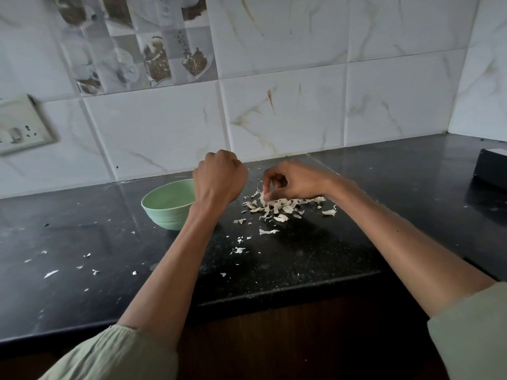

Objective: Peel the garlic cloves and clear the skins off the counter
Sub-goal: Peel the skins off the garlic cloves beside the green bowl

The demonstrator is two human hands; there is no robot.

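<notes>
Sleeves (115, 352), bowl (167, 204) beside skins (277, 208)

Black counter (315, 259) under green bowl (164, 207), garlic skins (277, 209), dark box (491, 165)

My left hand (219, 176) is balled into a fist, knuckles up, raised on a forearm that climbs from seven o'clock; what it encloses, if anything, is hidden. My right hand (288, 182) reaches in from four o'clock, wrist bent, its fingers (267, 194) curled downward with tips bunched together, pinching. Both sleeves are pushed up past the forearms.
</notes>
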